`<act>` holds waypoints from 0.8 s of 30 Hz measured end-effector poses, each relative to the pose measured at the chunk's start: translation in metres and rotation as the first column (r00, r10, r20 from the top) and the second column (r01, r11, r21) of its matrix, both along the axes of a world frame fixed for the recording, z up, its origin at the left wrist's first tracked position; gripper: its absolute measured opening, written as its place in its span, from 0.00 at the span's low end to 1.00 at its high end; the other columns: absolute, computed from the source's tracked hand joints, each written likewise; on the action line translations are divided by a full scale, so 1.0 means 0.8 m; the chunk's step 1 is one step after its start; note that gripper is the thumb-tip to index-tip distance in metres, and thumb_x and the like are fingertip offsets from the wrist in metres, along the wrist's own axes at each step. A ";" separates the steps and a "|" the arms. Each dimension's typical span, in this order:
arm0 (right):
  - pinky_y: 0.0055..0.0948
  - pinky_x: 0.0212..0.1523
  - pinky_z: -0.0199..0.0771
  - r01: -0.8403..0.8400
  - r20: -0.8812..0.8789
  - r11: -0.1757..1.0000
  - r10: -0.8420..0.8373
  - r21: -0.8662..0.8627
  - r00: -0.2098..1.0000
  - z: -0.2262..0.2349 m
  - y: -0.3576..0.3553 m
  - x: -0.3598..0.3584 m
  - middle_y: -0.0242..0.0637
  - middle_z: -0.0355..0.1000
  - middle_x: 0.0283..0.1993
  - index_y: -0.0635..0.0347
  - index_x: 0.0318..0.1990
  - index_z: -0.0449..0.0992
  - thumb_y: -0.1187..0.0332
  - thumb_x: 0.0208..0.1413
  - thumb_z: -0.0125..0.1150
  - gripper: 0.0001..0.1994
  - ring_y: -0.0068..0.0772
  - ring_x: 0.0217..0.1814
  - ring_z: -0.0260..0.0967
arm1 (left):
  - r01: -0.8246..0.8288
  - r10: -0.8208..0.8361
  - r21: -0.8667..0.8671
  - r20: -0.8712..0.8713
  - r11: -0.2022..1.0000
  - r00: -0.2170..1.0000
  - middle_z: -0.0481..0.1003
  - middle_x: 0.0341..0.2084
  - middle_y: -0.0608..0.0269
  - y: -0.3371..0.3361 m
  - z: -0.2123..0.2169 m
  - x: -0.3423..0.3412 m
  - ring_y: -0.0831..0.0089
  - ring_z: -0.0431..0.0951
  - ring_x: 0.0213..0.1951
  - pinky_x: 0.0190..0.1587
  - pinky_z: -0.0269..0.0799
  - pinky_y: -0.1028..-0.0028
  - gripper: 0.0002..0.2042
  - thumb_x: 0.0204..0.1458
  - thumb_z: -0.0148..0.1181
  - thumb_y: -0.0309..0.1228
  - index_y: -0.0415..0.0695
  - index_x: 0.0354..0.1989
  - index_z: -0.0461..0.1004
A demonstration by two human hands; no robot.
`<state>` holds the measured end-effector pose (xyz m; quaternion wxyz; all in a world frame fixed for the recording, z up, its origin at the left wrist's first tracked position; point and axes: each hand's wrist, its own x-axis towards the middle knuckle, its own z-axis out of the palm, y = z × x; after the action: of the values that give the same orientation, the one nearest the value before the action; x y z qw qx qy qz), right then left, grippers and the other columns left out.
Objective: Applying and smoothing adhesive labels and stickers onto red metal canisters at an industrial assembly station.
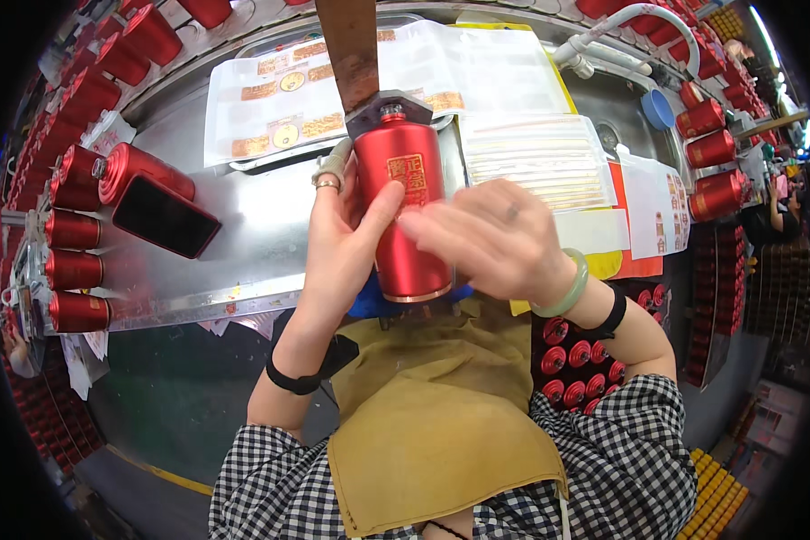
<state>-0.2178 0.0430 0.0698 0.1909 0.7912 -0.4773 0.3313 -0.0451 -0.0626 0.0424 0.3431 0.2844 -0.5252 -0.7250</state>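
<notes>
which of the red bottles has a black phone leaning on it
The red bottle lying on its side on the metal table, left of the left hand. The black phone rests against it; the other bottles are untouched by it.

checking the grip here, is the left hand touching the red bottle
Touching. The head view shows the left hand wrapped on the side of the red bottle, its thumb lying across the bottle's front.

- Red matte bottle (405, 211) w/ gold square label, gold base ring.
- Yellow-tan apron (432, 414).
- Black-white check sleeves (621, 459).
- Pale green bangle (569, 286), black wristbands (295, 382).
- Black phone (166, 216) on silver metal bench (252, 216).
- White sheets w/ gold stickers (279, 99).
- Blue cup (659, 109).
</notes>
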 end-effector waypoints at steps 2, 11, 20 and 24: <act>0.29 0.34 0.71 0.072 0.366 0.990 -0.111 0.119 0.924 -0.005 -0.013 -0.007 0.30 0.74 0.37 0.59 0.53 0.79 0.69 0.56 0.68 0.17 0.29 0.34 0.69 | -0.018 0.036 0.143 -0.122 0.990 0.992 0.69 0.65 0.46 0.002 0.002 0.001 0.66 0.74 0.63 0.64 0.73 0.66 0.37 0.62 0.67 0.28 0.34 0.74 0.52; 0.23 0.32 0.65 -0.202 0.807 0.786 -0.537 0.585 0.247 -0.028 -0.048 0.013 0.26 0.61 0.32 0.68 0.64 0.66 0.60 0.57 0.76 0.34 0.18 0.33 0.59 | 0.040 -0.042 0.040 0.060 0.998 0.997 0.70 0.63 0.48 0.013 0.003 0.003 0.65 0.75 0.62 0.64 0.74 0.65 0.42 0.58 0.70 0.25 0.37 0.75 0.48; 0.21 0.32 0.65 -0.210 0.820 0.795 -0.528 0.569 0.222 -0.023 -0.048 0.021 0.26 0.60 0.33 0.68 0.63 0.65 0.60 0.57 0.76 0.34 0.17 0.33 0.57 | 0.058 -0.060 0.044 0.044 0.997 0.997 0.67 0.65 0.49 0.014 0.002 0.008 0.65 0.73 0.64 0.66 0.72 0.64 0.43 0.56 0.70 0.22 0.39 0.76 0.47; 0.20 0.32 0.64 -0.200 0.819 0.798 -0.529 0.569 0.222 -0.025 -0.048 0.022 0.24 0.60 0.32 0.69 0.63 0.66 0.59 0.57 0.76 0.34 0.17 0.33 0.58 | 0.055 -0.056 0.057 0.023 0.997 0.998 0.67 0.66 0.49 0.016 0.002 0.008 0.65 0.72 0.65 0.67 0.71 0.64 0.42 0.58 0.69 0.22 0.38 0.76 0.47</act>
<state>-0.2003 0.0048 0.0497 -0.3519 0.3714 -0.6506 0.5612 -0.0390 -0.0499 0.0443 0.3083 0.2882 -0.5165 -0.7450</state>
